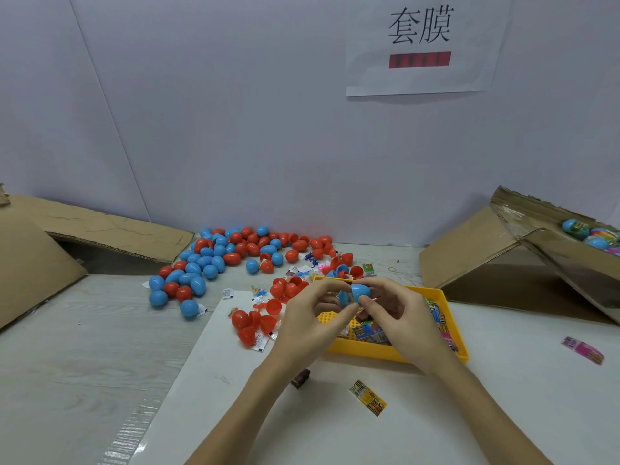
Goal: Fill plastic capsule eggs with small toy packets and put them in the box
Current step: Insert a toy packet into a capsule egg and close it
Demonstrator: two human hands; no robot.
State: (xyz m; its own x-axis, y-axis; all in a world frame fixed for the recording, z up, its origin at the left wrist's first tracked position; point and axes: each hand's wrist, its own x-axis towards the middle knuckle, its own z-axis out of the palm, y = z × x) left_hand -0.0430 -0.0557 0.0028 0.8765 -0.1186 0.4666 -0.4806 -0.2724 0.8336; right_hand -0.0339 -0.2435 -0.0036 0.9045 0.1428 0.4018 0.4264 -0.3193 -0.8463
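Both hands meet above the yellow tray [396,352]. My right hand [406,325] pinches a blue capsule half [361,291] at its fingertips. My left hand [310,322] holds the other blue half [344,297] beside it, mostly hidden by the fingers. The tray holds several printed toy packets [370,333]. A heap of closed blue and red eggs [214,260] lies at the back left of the table. Open red halves [255,325] lie left of the tray. The cardboard box [550,256] at the right holds filled eggs [575,228].
A loose packet [368,397] lies on the white sheet near me, and a pink packet [582,350] lies at the right. A small dark object [301,378] sits under my left wrist. A flattened carton [67,236] lies at the left. A wall with a paper sign [419,45] stands behind.
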